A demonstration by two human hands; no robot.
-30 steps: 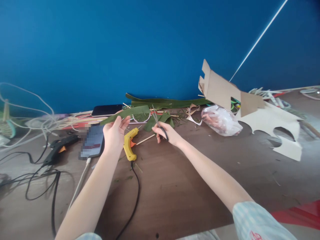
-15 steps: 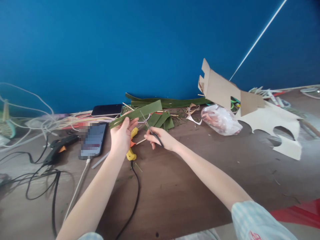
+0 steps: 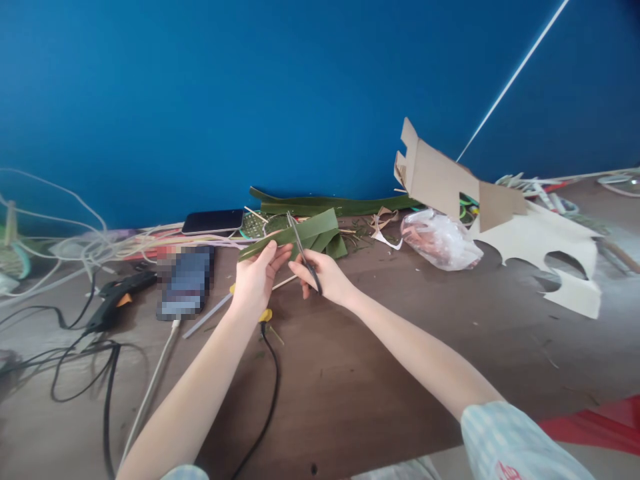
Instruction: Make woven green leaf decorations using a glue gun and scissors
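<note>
My left hand (image 3: 257, 275) pinches a long green leaf strip (image 3: 317, 228) between thumb and fingers, the strip slanting up to the right. In my right hand (image 3: 323, 277) is a pair of scissors (image 3: 299, 241), its blades pointing up and lying across the strip. Whether the blades are parted around the leaf I cannot make out. Several cut leaf pieces (image 3: 337, 247) lie on the table just behind the strip. Under my left hand a yellow glue gun (image 3: 267, 315) is mostly hidden, its black cable running toward me.
Left of my hands are a plugged-in phone (image 3: 186, 283), a dark phone (image 3: 213, 221), a black glue gun (image 3: 117, 300) and tangled cords. Long leaves (image 3: 340, 203) lie along the blue wall. To the right are a plastic bag (image 3: 440, 240) and cut cardboard (image 3: 545, 233).
My left hand has moved right with the leaf strip, bringing it to the scissors, whose blades now cross it. The yellow glue gun is more covered by my hand. My right hand has barely moved.
</note>
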